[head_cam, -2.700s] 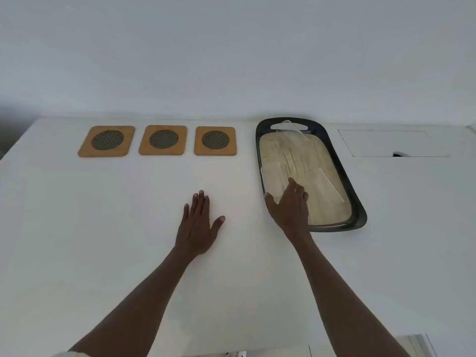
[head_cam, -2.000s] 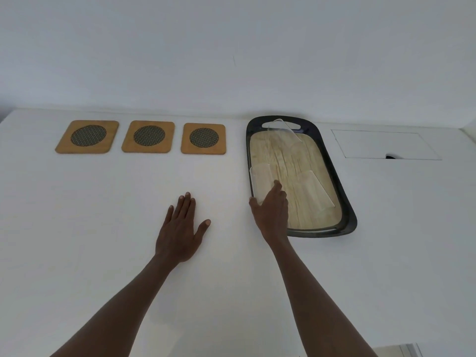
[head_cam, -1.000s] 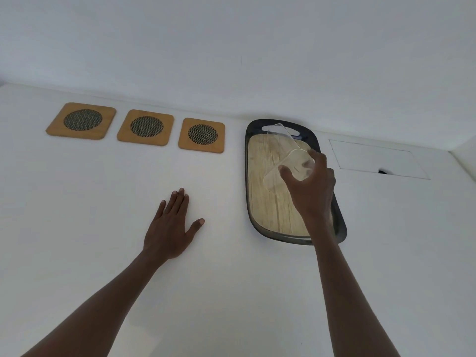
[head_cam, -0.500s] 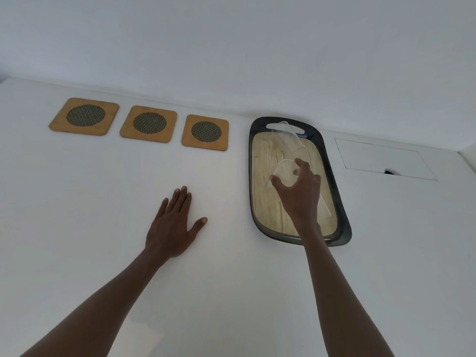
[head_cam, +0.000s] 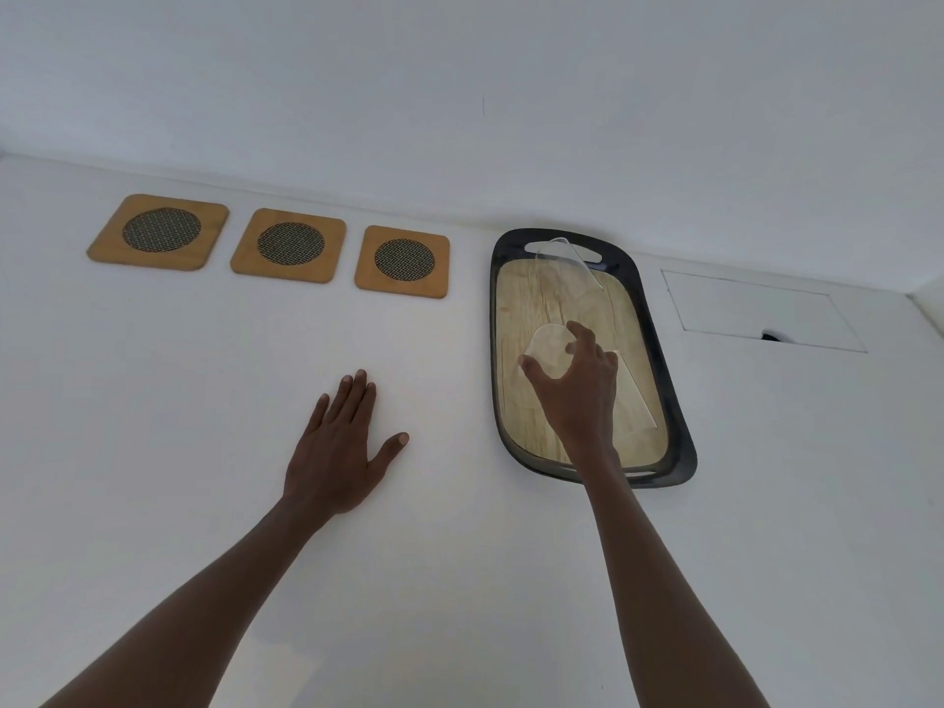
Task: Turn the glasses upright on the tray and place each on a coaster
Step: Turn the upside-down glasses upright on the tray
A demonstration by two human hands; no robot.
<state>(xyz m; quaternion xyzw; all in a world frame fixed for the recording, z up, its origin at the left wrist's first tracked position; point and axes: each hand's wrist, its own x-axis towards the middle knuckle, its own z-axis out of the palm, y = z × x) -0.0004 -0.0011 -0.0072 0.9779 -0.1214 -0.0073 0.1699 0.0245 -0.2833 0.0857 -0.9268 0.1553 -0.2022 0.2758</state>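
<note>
i see a plain white table (head_cam: 153, 452) that fills most of the view, matte and bare apart from the task's things, and it meets a plain white wall (head_cam: 459, 69) along a faint seam behind the tray. the tray (head_cam: 682, 431) is my landmark: dark rimmed, oval, with a pale wood-grain floor, lying lengthwise away from me.

left of the tray, near the wall, three wooden coasters sit in a row, each with a round dark mesh centre: the near coaster (head_cam: 403, 261) just beside the tray's far end, the middle coaster (head_cam: 289, 245) further left, the far coaster (head_cam: 159, 231) furthest left. none carries a glass.

right of the tray, a shallow rectangular panel (head_cam: 761, 311) is set flush in the table, with a small dark notch at its near edge.

over the tray's middle, my right hand (head_cam: 580, 385) curls thumb and fingers around the rim of a clear glass (head_cam: 549, 352), whose mouth shows as a pale oval facing up and toward me; i cannot tell whether its base touches the tray. a second glass (head_cam: 567, 260) stands at the tray's far end. a third glass (head_cam: 633, 401) shows right of the hand.

left of the tray, my left hand (head_cam: 339, 447) rests flat on the table, fingers spread and holding nothing.
</note>
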